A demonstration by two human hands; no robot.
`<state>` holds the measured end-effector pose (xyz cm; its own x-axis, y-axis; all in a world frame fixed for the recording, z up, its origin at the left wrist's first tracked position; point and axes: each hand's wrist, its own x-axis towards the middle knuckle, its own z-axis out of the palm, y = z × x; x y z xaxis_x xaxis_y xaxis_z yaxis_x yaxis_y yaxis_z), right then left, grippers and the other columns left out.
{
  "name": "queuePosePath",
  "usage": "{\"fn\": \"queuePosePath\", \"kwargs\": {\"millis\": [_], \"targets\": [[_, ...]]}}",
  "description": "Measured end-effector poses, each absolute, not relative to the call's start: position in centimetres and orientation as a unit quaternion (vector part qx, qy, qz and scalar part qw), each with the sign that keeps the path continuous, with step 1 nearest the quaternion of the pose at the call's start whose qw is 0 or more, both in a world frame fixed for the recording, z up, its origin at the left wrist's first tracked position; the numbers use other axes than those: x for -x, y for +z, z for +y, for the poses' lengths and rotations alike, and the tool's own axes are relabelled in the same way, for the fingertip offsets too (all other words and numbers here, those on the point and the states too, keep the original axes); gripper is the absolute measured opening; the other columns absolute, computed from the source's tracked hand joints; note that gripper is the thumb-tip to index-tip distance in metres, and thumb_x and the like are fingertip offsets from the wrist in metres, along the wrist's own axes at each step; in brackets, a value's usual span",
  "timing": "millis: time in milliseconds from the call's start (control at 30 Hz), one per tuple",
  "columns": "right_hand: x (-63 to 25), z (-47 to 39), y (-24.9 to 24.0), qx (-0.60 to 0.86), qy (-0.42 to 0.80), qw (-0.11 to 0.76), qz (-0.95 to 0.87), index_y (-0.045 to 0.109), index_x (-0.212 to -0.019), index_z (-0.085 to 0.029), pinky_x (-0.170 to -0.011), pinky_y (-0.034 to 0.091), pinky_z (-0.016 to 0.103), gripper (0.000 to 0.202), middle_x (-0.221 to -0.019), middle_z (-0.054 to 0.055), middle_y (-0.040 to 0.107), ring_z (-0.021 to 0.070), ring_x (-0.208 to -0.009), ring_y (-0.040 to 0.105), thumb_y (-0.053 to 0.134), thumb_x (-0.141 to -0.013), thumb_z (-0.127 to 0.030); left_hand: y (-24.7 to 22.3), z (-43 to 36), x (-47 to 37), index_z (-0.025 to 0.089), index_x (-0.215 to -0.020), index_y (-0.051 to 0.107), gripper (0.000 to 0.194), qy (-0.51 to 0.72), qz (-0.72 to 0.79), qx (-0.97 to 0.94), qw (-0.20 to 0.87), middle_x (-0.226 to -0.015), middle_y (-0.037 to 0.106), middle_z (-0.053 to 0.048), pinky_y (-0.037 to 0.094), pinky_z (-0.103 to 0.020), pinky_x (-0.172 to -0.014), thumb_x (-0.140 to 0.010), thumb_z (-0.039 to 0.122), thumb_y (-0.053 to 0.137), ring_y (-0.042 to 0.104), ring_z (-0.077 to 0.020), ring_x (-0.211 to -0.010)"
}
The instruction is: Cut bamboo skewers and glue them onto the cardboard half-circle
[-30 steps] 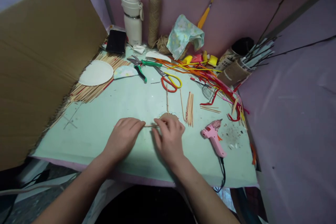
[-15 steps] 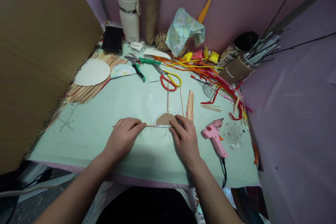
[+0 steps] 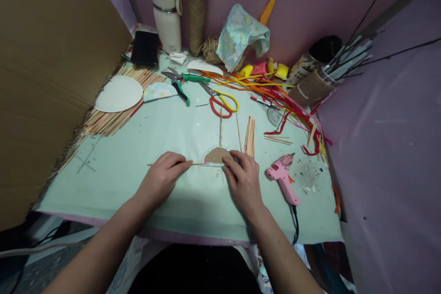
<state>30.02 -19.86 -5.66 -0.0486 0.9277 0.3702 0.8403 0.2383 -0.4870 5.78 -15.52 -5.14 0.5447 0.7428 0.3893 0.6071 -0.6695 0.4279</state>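
Note:
A thin wooden stick [image 3: 198, 163] lies level in my left hand [image 3: 164, 174], pinched between thumb and fingers. Its right end meets the left part of the straight lower edge of a half-round piece of brown cardboard [image 3: 215, 155], which has a pale patterned fabric border. My right hand [image 3: 243, 177] grips the right side of this piece, with thumb and fingertips at its edge. Another stick [image 3: 221, 131] stretches away from the top of its curve. Just beyond my right hand lie a single stick [image 3: 239, 131] and a small bundle of sticks [image 3: 250, 138].
A pink glue gun [image 3: 284, 179] lies to the right, its cord running over the table's front edge. Scissors [image 3: 222, 103] and green-handled pliers [image 3: 181, 81] lie farther back. Orange and red pipe cleaners [image 3: 265, 89] spread along the back right. A cardboard wall [image 3: 58, 78] borders the left.
The camera view has shifted slightly. Both hands, the stick and the half-round cardboard keep nearly the same positions.

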Motion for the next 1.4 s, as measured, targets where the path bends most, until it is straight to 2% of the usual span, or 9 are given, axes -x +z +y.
{"fn": "queuePosePath", "kwargs": {"millis": [267,567,833,1400], "targets": [[-30.0,-19.9,-5.7,0.623,0.068,0.311,-0.715,0.066,-0.109,-0.023,-0.094,0.040,0.045,0.020,-0.118,0.011,0.062,0.0256,-0.110,0.054,0.061,-0.090,-0.019,-4.7,-15.0,-5.9,0.020,-0.101,0.069,0.028,0.282,0.382,-0.866,0.157,-0.089,0.065,-0.004,0.047,-0.032,-0.074,-0.098,0.018,0.041,0.056,-0.0175,-0.084],[-29.9,-20.0,-5.6,0.630,0.064,0.303,-0.712,0.066,-0.108,-0.024,-0.093,0.037,0.043,0.019,-0.118,0.009,0.062,0.0248,-0.110,0.054,0.061,-0.090,-0.020,-4.8,-14.6,-5.8,0.015,-0.102,0.067,0.026,0.272,0.356,-0.883,0.142,-0.089,0.064,-0.007,0.046,-0.033,-0.074,-0.097,0.014,0.042,0.053,-0.0184,-0.085],[-29.8,-20.1,-5.5,0.635,0.072,0.298,-0.709,0.066,-0.108,-0.024,-0.094,0.036,0.044,0.019,-0.119,0.009,0.062,0.0248,-0.111,0.054,0.059,-0.091,-0.021,-4.9,-14.5,-6.0,0.018,-0.100,0.069,0.028,0.273,0.366,-0.875,0.159,-0.088,0.064,-0.007,0.047,-0.035,-0.073,-0.097,0.019,0.041,0.053,-0.0192,-0.085],[-29.8,-20.1,-5.5,0.636,0.069,0.299,-0.708,0.065,-0.108,-0.024,-0.094,0.034,0.042,0.020,-0.120,0.009,0.062,0.0243,-0.112,0.054,0.058,-0.090,-0.019,-4.9,-14.4,-6.1,0.015,-0.097,0.068,0.025,0.277,0.352,-0.883,0.142,-0.086,0.065,-0.008,0.045,-0.034,-0.073,-0.096,0.014,0.043,0.052,-0.0194,-0.083]]}}
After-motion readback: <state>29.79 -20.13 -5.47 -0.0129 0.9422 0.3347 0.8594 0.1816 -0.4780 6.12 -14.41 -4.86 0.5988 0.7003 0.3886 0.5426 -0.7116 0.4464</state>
